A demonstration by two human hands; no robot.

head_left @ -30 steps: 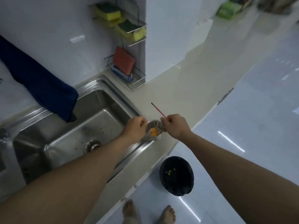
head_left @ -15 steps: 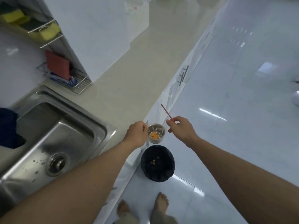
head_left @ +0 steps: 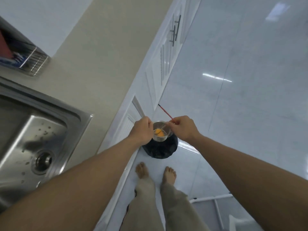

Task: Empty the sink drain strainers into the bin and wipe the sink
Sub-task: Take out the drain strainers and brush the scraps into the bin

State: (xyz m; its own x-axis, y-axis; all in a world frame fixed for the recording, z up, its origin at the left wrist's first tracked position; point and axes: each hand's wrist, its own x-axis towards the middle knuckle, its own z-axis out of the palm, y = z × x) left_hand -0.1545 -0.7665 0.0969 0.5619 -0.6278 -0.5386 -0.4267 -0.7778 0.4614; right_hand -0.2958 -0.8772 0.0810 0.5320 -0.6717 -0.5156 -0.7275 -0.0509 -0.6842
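Note:
My left hand (head_left: 142,130) grips a small steel drain strainer (head_left: 160,133) by its rim, directly above the black bin (head_left: 160,150) on the floor. Orange food scraps (head_left: 159,132) lie in the strainer's bottom. My right hand (head_left: 182,128) pinches a thin red-handled stick (head_left: 165,112); its pale lower end reaches into the strainer among the scraps. The steel sink (head_left: 33,130) is at the left, its drain opening (head_left: 43,160) without a strainer, and dark specks dot the basin.
A beige counter (head_left: 100,55) runs along the sink, edged by white cabinet doors with bar handles (head_left: 175,30). A wire rack (head_left: 34,64) stands at the counter's back left. My bare feet (head_left: 155,172) stand on the glossy white floor just before the bin.
The view has swung right, away from the sink. Both hands carried the strainer from the counter edge to over the bin, and the stick's tip now dips into the strainer.

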